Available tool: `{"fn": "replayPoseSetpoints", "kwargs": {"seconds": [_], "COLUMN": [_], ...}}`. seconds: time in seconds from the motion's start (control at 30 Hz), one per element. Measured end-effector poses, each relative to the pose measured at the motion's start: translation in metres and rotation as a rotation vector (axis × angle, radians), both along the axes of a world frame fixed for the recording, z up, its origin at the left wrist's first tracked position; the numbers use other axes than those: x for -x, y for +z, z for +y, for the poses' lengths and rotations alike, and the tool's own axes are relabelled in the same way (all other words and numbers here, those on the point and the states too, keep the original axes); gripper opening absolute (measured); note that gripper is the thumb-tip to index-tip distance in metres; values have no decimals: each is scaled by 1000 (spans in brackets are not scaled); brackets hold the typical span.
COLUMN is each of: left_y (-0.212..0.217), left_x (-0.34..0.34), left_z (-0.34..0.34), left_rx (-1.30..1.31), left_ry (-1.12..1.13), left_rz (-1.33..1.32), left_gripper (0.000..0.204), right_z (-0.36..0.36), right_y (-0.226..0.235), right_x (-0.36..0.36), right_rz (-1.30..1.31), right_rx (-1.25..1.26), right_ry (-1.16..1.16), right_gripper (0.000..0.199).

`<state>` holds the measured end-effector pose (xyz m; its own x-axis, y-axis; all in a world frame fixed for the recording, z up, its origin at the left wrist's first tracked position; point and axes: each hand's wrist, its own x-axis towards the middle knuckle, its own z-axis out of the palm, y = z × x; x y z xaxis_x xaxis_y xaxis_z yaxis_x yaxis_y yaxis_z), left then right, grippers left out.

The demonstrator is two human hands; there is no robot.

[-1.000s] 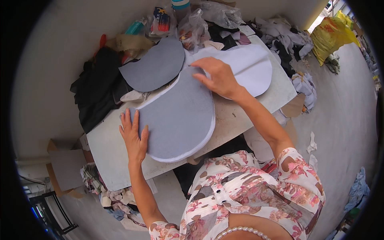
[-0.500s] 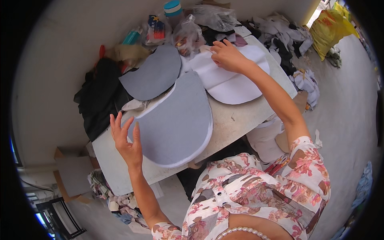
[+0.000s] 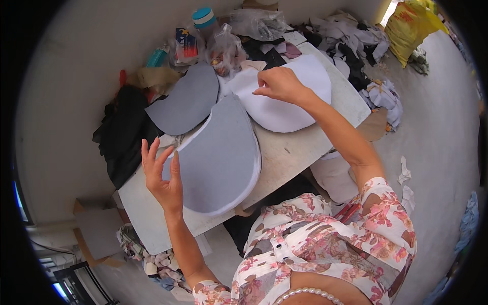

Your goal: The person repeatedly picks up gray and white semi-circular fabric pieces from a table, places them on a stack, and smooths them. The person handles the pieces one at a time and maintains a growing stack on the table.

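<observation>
My left hand (image 3: pixel 165 175) is raised over the left edge of a large grey rounded fabric piece with a white border (image 3: pixel 218 157). Its fingers are spread and hold nothing. Above a white rounded fabric piece (image 3: pixel 300 109) at the right is my right hand (image 3: pixel 279 84). Its fingers are bent, with the thumb apart from them and nothing visible between. The white piece lies flat, partly hidden by that hand and forearm. Farther left, a smaller grey curved piece (image 3: pixel 188 99) lies behind the large one.
The pieces lie on a pale table (image 3: pixel 284 157). Along its back are a clear plastic bag (image 3: pixel 226 51), a jar with a turquoise lid (image 3: pixel 204 19) and a packet (image 3: pixel 186 46). Black cloth (image 3: pixel 124 132) hangs at the left; fabric scraps (image 3: pixel 351 38) and a yellow bag (image 3: pixel 409 33) are at the far right.
My right hand has moved nearer to me and slightly left, its fingers now more curled. The white piece, creased before, lies smoother. My left hand stays nearly in place.
</observation>
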<state>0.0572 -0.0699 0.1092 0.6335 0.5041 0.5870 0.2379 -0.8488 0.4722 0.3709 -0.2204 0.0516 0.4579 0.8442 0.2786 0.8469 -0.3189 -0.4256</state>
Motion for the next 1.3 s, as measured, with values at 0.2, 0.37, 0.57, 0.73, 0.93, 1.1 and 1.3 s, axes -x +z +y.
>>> {"fn": "replayPoseSetpoints", "kwargs": {"seconds": [0.2, 0.37, 0.57, 0.73, 0.93, 1.1, 1.3], "left_y": [2, 7, 16, 13, -16, -1, 34], "left_x": [5, -1, -44, -112, -216, -214, -174], "left_z": [2, 2, -10, -15, -34, -69, -69], "left_rx": [13, 71, 191, 582, 905, 454, 395], "left_ry": [15, 13, -120, -146, -255, -453, -520], "left_rz": [-4, -32, -100, 51, 313, -47, -111], "left_gripper": [13, 13, 12, 27, 37, 24, 16], "right_z": [35, 31, 11, -9, -34, -45, -84], "right_y": [-61, -60, -42, -20, 13, 57, 87], "right_x": [-5, -4, -8, -2, 16, -22, -49], "right_rz": [-31, -51, 153, 310, -90, 295, 90], "right_rx": [-41, -100, -217, -438, -494, -586, 23], "right_ry": [-93, -66, -124, -148, -47, 248, 308], "right_gripper": [15, 12, 13, 13, 14, 42, 30]}}
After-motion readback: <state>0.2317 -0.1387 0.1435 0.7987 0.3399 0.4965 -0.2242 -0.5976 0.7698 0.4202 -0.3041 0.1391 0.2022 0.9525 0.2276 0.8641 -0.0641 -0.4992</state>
